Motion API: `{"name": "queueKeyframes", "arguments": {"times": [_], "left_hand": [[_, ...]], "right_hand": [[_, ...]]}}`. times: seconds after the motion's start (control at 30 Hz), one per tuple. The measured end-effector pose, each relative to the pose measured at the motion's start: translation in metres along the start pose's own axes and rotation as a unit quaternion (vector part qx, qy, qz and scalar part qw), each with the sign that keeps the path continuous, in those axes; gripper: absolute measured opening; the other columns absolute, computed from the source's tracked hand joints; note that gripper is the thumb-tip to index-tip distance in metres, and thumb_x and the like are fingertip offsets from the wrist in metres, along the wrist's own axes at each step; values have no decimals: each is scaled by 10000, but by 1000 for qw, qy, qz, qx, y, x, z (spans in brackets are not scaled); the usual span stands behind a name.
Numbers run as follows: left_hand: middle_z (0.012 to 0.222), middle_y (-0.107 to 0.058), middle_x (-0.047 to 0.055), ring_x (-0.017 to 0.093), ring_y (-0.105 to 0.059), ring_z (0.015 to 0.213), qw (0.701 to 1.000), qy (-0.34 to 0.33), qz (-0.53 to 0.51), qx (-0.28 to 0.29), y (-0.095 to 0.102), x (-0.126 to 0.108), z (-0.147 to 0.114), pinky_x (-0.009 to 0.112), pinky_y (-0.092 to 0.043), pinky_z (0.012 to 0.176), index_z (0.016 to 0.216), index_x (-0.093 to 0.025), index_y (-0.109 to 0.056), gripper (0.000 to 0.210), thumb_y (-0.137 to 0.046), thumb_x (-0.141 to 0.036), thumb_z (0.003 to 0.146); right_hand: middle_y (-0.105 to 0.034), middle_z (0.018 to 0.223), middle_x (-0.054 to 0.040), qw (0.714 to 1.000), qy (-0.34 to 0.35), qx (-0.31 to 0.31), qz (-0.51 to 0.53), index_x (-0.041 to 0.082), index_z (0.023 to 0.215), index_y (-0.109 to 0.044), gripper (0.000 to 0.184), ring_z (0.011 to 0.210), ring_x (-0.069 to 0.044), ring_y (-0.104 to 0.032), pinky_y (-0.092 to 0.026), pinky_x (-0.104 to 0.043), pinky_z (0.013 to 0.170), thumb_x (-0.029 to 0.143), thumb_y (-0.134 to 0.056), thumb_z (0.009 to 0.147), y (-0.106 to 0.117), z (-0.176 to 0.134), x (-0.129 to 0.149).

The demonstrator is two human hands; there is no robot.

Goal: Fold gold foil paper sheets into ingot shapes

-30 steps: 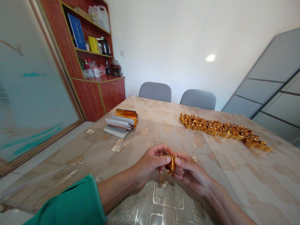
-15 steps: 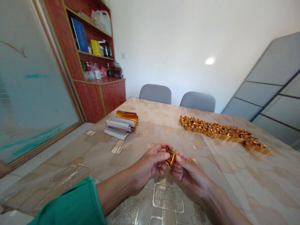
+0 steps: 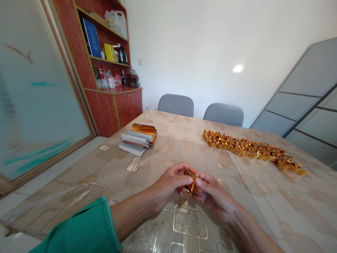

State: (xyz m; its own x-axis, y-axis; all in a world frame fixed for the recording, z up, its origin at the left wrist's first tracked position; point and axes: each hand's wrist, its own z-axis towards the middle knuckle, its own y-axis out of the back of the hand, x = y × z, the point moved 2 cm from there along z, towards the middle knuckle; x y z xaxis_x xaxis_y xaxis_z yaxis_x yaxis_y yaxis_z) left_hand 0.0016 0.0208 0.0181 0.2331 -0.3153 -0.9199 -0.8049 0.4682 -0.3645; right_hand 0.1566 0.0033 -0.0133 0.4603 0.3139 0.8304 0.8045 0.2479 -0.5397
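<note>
A small piece of folded gold foil paper [image 3: 190,186] is pinched between both hands, just above the table. My left hand [image 3: 172,182] grips its left side, thumb on the near face and fingers behind. On the right edge, the thumb and index finger of my right hand [image 3: 210,186] are closed on it; the other fingers curl beneath. To the far right, folded gold paper pieces [image 3: 244,147] stand in tight rows. A stack of gold sheets [image 3: 144,130] lies at the far left, with white-backed paper sheets [image 3: 134,142] in front of it.
The table [image 3: 173,121] has a patterned, see-through cover. Two grey chairs [image 3: 176,104] [image 3: 223,114] stand at its far side against the white wall. A red-brown cabinet [image 3: 105,109] with bottles and a kettle is at the back left, beside a frosted glass door [image 3: 39,105].
The gold paper piece has been turned and looks narrower now. My right fingers have moved in over its top and right edge. The view has shifted slightly.
</note>
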Motion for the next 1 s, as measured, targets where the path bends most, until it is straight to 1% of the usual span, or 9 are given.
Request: {"name": "queueKeyframes", "arguments": {"times": [0.1, 0.17, 0.23, 0.3, 0.47, 0.6, 0.77, 0.87, 1.0], "left_hand": [[746, -601, -12, 70, -466, 589, 1000, 1, -13, 10, 2, 0, 1, 199, -324, 545, 913, -169, -674, 188, -723, -227, 741], [791, -618, -10, 55, -463, 566, 996, 19, -79, 40, 3, 0, 2, 192, -349, 550, 992, -184, -675, 248, -741, -255, 763], [854, -636, 2, 49, -487, 564, 985, 37, -152, 76, 3, 0, 3, 194, -390, 564, 1052, -194, -670, 293, -746, -259, 777], [862, -645, 9, 52, -513, 566, 976, 47, -189, 96, 4, 1, 4, 195, -423, 566, 1054, -184, -674, 300, -752, -230, 768], [754, -636, -8, 57, -544, 554, 977, 46, -189, 83, 5, 5, 6, 178, -451, 548, 998, -157, -678, 294, -797, -213, 736], [803, -654, -9, 44, -543, 552, 975, 48, -204, 70, 5, 9, 7, 170, -447, 548, 1002, -167, -663, 318, -816, -206, 726], [773, -639, -15, 37, -527, 539, 980, 55, -183, 57, 4, 11, 5, 160, -433, 539, 1001, -161, -652, 275, -784, -201, 763], [780, -641, -9, 36, -524, 526, 979, 60, -186, 64, 5, 11, 5, 159, -434, 523, 1013, -155, -652, 288, -784, -208, 763], [769, -627, -14, 18, -494, 503, 967, 80, -224, 90, 5, 12, 6, 147, -424, 517, 973, -147, -658, 286, -808, -212, 738]], "right_hand": [[-497, 593, 54, 1000, -9, -3, 23, 142, 901, -729, 308, 522, -56, -327, -302, -178, 498, 314, -883, 698, 1, -1, 2], [-511, 623, 50, 999, -7, -7, 53, 144, 955, -738, 330, 529, -51, -330, -320, -168, 505, 298, -881, 702, 3, -2, 3], [-516, 635, 44, 997, -8, -6, 75, 141, 941, -744, 297, 537, -52, -340, -338, -168, 512, 301, -866, 721, 4, -3, 5], [-502, 615, 45, 996, -14, 3, 85, 137, 925, -749, 283, 535, -57, -343, -353, -174, 517, 309, -859, 728, 4, -3, 6], [-497, 600, 54, 996, -17, -7, 92, 134, 909, -752, 297, 530, -53, -336, -360, -178, 525, 301, -877, 697, 5, -2, 7], [-513, 586, 51, 996, -23, -15, 88, 139, 848, -750, 268, 538, -57, -380, -359, -184, 531, 300, -884, 681, 7, -2, 6], [-531, 594, 55, 996, -27, -12, 79, 142, 947, -753, 336, 535, -55, -389, -350, -177, 520, 280, -888, 672, 8, 0, 4], [-530, 607, 57, 996, -26, -4, 81, 136, 978, -753, 340, 530, -51, -369, -348, -170, 512, 275, -876, 693, 7, 0, 5], [-553, 678, 50, 995, -27, -5, 92, 144, 990, -749, 322, 524, -37, -337, -361, -161, 523, 228, -869, 704, 7, 0, 5]]}}
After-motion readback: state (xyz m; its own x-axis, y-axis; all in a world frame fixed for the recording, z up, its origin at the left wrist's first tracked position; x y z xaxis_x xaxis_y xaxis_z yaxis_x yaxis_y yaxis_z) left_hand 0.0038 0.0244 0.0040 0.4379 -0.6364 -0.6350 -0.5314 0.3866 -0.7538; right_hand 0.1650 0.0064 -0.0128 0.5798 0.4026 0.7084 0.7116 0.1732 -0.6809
